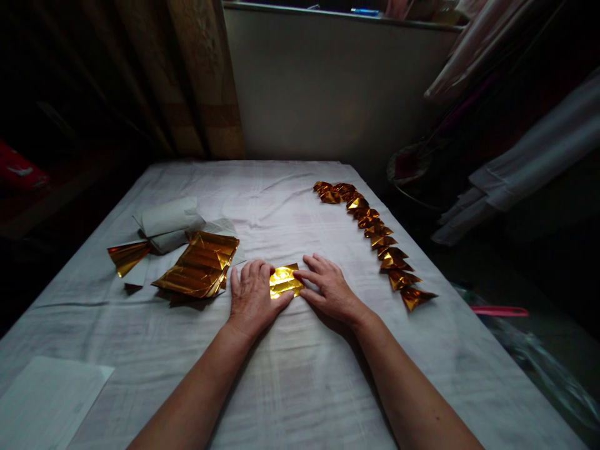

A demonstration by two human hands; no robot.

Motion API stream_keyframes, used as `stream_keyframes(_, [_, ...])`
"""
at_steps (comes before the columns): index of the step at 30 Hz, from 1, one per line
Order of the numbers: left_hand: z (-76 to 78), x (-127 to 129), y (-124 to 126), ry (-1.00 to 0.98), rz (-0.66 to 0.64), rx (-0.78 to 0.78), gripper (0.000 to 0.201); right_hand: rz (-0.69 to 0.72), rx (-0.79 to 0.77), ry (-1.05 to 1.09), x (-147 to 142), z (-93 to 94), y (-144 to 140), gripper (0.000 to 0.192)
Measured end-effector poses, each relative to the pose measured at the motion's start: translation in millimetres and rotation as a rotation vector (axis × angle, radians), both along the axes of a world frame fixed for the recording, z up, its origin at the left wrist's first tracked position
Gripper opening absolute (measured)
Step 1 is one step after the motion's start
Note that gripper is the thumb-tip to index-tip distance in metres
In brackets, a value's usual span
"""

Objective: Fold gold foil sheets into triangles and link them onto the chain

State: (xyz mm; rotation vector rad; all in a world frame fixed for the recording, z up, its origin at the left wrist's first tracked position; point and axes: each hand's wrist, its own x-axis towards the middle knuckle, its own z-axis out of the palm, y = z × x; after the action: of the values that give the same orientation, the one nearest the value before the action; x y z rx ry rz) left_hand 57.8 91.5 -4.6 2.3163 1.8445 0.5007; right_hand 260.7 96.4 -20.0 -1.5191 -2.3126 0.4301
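A small creased piece of gold foil paper (284, 279) lies flat on the pale checked cloth (290, 387), between my two hands. My left hand (252, 292) rests palm down over its left side, the thumb stretched along its near edge. My right hand (330, 289) has its fingers apart, with the fingertips touching the right edge. Just left of my left hand is a loose stack of gold foil sheets (201, 264). Folded gold foil pieces (394, 257), several of them, form a curved line along the right side of the cloth.
Crumpled white papers (169, 219) lie behind the stack, with a fanned gold sheet (129, 256) beside them. A white sheet (47, 400) is at the near left. Beyond the right edge are a pink handle (499, 310) and hanging clothes (539, 156). A curtain (201, 81) and wall stand behind.
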Motion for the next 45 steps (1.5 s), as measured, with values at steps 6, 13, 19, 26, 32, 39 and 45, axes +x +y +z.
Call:
stream_keyframes(6, [-6.8, -20.7, 0.9, -0.034, -0.103, -0.056, 0.046, 0.007, -0.017, 0.001, 0.7, 1.0, 0.7, 0.040])
stream_keyframes(13, [-10.5, -43.6, 8.7, -0.067, -0.231, -0.156, 0.051, 0.008, -0.020, -0.003, 1.4, 0.9, 1.2, 0.040])
stream_keyframes(19, [-2.5, -55.4, 17.5, -0.069, -0.324, -0.312, 0.060, 0.010, -0.020, 0.009, 2.3, -0.4, 3.1, 0.040])
stream_keyframes(26, [1.6, -54.0, 20.1, -0.069, -0.314, -0.337, 0.060, -0.073, 0.099, 0.055, -2.8, -0.5, -4.6, 0.046])
stream_keyframes(32, [1.2, -53.4, 19.4, -0.059, -0.332, -0.333, 0.061, 0.103, 0.099, -0.064, -36.8, 13.2, -36.5, 0.055])
stream_keyframes(39, [-3.0, -57.7, 22.8, -0.102, -0.357, -0.310, 0.061, 0.181, -0.033, -0.177, -36.7, 7.9, -53.3, 0.064])
stream_keyframes(45, [-1.8, -62.6, 26.6, -0.096, -0.378, -0.349, 0.065, 0.058, -0.049, -0.239, -12.7, 7.7, -61.2, 0.062])
